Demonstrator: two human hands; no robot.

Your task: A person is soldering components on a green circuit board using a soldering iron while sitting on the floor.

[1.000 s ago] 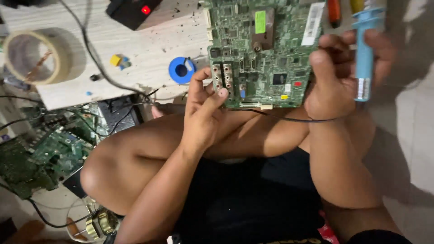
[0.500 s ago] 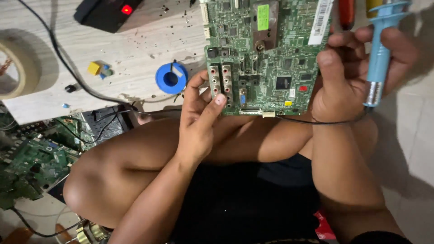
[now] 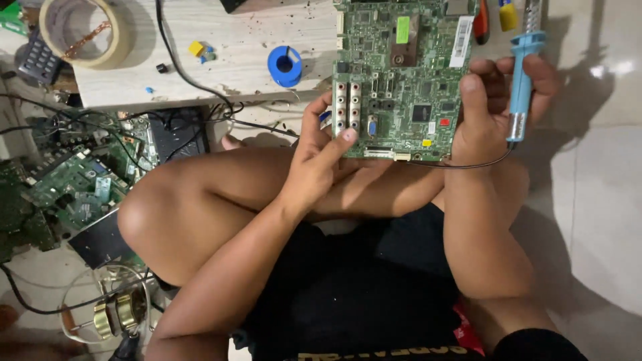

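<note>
Left hand [image 3: 319, 157] grips the lower left edge of the green circuit board [image 3: 394, 80], thumb pressed on the face beside the column of round sockets, fingers curled behind. Right hand [image 3: 498, 110] clamps the board's lower right edge with the thumb on top; the same hand also closes around the blue soldering iron [image 3: 520, 83], which stands upright just beside the board's right edge. The iron's thin black cord [image 3: 468, 165] loops under the board's bottom edge. The board is held face up above the person's crossed legs, its top edge overlapping the near edge of the low wooden counter [image 3: 200, 73].

On the counter, left of the board: a blue solder spool [image 3: 285, 65], close to the board's corner; a small yellow and blue part [image 3: 199, 49]; a black cable [image 3: 180, 63] running across the surface and off the front edge; a roll of tan tape [image 3: 85, 30] at the far left corner. A red-handled tool [image 3: 481, 21] and a yellow one [image 3: 508, 13] lie past the board's upper right corner.

On the floor to the person's left: a pile of green boards [image 3: 70, 187] and tangled wires, a coil with brass parts [image 3: 110, 317] nearer the knee. The right side is pale tiled floor [image 3: 602, 200].
</note>
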